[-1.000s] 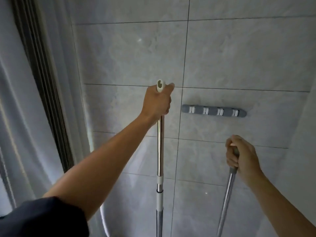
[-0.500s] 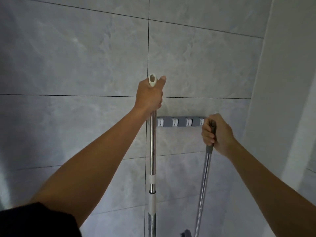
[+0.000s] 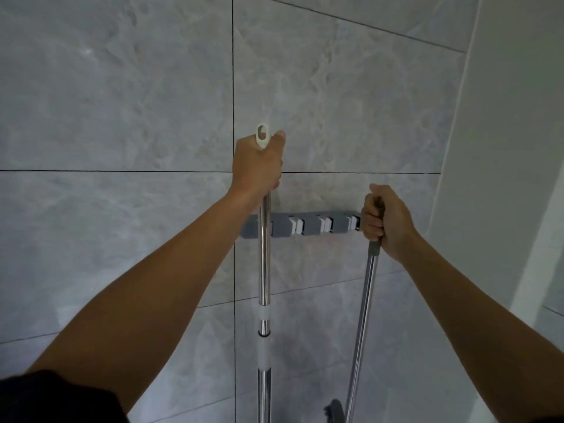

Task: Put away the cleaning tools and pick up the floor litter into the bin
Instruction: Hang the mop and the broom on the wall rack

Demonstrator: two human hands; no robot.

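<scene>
My left hand (image 3: 258, 166) grips the top of a chrome mop pole (image 3: 264, 270) with a white looped end cap, held upright against the left end of a grey wall rack (image 3: 311, 225) with several white clips. My right hand (image 3: 386, 218) is closed around the grey grip of a second, thinner metal pole (image 3: 364, 315), which slants down to a dark head (image 3: 332, 412) at the bottom edge. That hand covers the rack's right end. Whether either pole sits in a clip is hidden.
A grey marble-tiled wall (image 3: 122, 102) fills the view. A pale wall or door frame (image 3: 503, 148) forms a corner on the right. The floor is out of sight.
The view has swung right and closer to the wall; the curtain on the left is gone. Both poles have come up to the rack, the left one now across its left end.
</scene>
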